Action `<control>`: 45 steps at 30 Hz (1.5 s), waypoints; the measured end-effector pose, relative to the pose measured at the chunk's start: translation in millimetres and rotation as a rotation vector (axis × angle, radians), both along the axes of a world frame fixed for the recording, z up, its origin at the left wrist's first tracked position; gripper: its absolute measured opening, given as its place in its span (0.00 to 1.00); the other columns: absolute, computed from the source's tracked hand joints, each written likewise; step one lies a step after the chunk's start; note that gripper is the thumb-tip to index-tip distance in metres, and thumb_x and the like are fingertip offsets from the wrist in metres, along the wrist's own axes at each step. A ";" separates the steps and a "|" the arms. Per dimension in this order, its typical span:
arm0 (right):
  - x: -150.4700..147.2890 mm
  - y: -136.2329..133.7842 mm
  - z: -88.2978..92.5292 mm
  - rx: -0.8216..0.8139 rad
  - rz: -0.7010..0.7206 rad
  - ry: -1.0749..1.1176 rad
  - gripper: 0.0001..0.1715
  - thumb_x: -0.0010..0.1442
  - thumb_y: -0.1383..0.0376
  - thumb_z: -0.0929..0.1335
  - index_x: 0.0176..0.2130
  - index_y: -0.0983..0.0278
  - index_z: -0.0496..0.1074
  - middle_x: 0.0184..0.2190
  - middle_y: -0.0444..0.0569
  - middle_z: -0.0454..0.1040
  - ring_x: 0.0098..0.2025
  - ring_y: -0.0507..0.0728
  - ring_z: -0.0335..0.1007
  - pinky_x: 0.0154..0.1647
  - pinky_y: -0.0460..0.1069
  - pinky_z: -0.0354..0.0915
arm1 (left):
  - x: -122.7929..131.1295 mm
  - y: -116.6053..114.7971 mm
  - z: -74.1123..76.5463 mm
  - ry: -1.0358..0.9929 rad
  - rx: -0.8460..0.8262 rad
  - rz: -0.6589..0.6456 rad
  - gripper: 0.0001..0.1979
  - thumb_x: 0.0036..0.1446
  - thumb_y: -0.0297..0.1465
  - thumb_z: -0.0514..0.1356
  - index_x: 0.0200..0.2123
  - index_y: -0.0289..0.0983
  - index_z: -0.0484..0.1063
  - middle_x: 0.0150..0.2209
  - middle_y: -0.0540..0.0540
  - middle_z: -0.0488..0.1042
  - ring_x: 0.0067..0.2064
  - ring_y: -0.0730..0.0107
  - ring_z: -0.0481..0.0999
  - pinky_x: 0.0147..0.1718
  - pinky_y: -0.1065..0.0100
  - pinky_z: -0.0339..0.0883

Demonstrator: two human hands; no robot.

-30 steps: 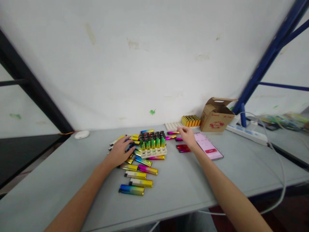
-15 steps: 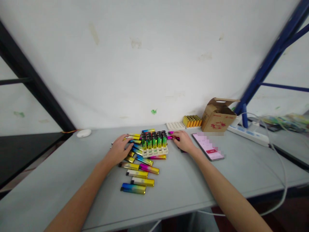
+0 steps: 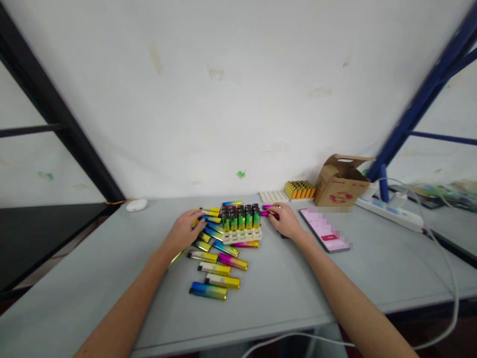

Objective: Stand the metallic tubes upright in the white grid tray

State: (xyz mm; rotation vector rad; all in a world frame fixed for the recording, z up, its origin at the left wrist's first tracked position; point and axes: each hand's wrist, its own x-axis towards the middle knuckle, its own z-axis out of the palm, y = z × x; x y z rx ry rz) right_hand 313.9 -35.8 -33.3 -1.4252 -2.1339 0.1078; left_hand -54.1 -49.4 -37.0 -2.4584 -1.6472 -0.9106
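So, magenta lighter point(image 3: 264, 213) sticks out just left of right hand point(image 3: 286, 222), nearer one, long axis roughly along desk's point(image 3: 279, 293) back edge; left hand point(image 3: 184, 229) by yellow lighter point(image 3: 211, 212), both sets of fingers curled, can't tell if pinching

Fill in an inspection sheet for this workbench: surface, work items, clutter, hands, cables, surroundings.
Surface: grey table, set against a wall.
Work items: upright lighters with black tops in a slotted tray; loose lighters lie left and in front of it.
Clutter: phone, cardboard box with its flap raised, small white case.
Left hand: over loose lighters left of the tray; grip unclear.
Right hand: fingers at pink lighters right of the tray; grip unclear.
Cables: white cable looping at the right; power strip beyond the box.
Surroundings: black frame left, blue frame right; marks on the wall.
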 end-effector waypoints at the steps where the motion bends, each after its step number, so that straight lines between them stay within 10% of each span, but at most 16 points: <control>1: -0.2 0.0 0.0 0.001 0.002 0.003 0.13 0.62 0.67 0.64 0.42 0.65 0.78 0.46 0.56 0.75 0.50 0.60 0.67 0.54 0.53 0.60 | -0.6 0.8 -0.9 0.002 0.005 -0.001 0.21 0.61 0.42 0.49 0.48 0.38 0.75 0.51 0.39 0.77 0.54 0.54 0.74 0.57 0.51 0.65; 45: -4.7 -3.8 2.5 -0.008 -0.031 -0.017 0.13 0.62 0.66 0.64 0.43 0.65 0.76 0.46 0.56 0.74 0.51 0.60 0.66 0.55 0.53 0.58 | -4.0 4.1 -7.0 0.099 0.023 0.001 0.23 0.64 0.43 0.47 0.46 0.39 0.77 0.50 0.40 0.75 0.53 0.54 0.73 0.56 0.50 0.64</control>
